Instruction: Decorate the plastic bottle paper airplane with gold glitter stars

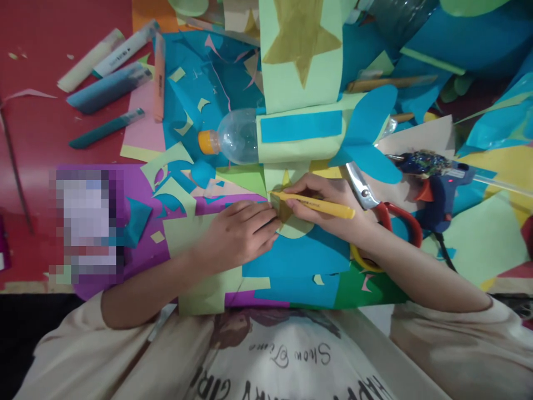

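My right hand (pixel 328 203) is closed round a yellow marker (pixel 316 204), whose tip points left onto a small mustard paper piece (pixel 286 211). My left hand (pixel 239 233) lies on the papers beside it, fingers curled and pressing that piece down at its left edge. Both rest on light green paper (pixel 195 233) over blue paper (pixel 300 258). Just beyond lies a plastic bottle (pixel 237 136) with an orange cap, wrapped in light green paper with a blue strip and blue fins (pixel 368 139).
Red-handled scissors (pixel 383 208) and a blue glue gun (pixel 441 186) lie right of my right hand. Several markers (pixel 110 83) lie at the far left on the red table. A green sheet with a mustard star (pixel 300 47) stands behind. Paper scraps cover the purple sheet (pixel 141 250).
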Demonstrator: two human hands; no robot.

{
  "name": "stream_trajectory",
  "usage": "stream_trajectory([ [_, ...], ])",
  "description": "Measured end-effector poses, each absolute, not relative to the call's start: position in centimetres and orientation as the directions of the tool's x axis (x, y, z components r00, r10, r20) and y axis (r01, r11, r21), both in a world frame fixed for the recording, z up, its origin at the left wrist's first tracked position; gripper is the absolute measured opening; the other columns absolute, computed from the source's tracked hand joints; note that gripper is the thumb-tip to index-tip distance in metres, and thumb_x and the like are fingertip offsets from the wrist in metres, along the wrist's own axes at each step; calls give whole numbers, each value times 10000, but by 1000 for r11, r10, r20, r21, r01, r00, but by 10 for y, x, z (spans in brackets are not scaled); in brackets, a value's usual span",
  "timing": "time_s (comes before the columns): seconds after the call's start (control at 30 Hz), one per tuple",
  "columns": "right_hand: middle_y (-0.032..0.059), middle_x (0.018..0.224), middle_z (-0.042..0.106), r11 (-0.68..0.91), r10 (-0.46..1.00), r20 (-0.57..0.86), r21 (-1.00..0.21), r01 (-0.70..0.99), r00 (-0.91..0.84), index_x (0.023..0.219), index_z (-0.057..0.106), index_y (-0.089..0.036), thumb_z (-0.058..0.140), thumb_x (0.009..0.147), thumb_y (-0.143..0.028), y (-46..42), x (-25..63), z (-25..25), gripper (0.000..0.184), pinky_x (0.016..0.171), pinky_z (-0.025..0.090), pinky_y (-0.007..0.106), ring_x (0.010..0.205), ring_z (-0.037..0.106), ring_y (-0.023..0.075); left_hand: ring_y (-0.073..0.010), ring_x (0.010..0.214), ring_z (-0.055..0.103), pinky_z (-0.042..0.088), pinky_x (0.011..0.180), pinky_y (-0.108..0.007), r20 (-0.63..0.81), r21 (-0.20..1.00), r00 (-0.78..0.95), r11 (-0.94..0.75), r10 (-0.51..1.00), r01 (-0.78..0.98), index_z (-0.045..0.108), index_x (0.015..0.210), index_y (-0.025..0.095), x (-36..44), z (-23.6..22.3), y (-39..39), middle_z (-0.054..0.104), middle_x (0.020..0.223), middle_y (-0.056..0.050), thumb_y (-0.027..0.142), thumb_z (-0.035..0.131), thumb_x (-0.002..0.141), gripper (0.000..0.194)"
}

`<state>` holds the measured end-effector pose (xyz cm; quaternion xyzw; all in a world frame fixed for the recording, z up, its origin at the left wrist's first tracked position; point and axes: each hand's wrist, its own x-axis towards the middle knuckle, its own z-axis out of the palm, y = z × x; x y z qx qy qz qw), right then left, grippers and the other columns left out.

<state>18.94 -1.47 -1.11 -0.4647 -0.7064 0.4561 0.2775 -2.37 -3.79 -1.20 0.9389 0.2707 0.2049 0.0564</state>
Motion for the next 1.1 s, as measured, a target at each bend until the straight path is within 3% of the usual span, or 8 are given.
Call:
stream_trajectory([
  [0.2, 57, 783, 736, 229, 891, 10, -872, 432, -453, 816, 641, -174, 601, 898, -306, -15, 191, -14, 160, 604, 500, 247, 665, 654, 142, -185, 991, 716, 558, 865, -329, 344, 211, 775, -848, 530, 486, 707, 1005, 161, -25, -12, -38, 769, 1032, -48, 191, 486, 1012, 223],
  [1.1, 32, 688, 693, 170, 904, -36, -885, 434, -427, 755, 636, -172, 603, 871, -273, -13, 193, -13, 157, 560, 448, 226, 587, 592, 110, -189, 999, 716, 582, 855, -324, 340, 228, 769, -841, 541, 490, 711, 995, 172, -25, -11, -38, 766, 995, -55, 195, 469, 1018, 243],
])
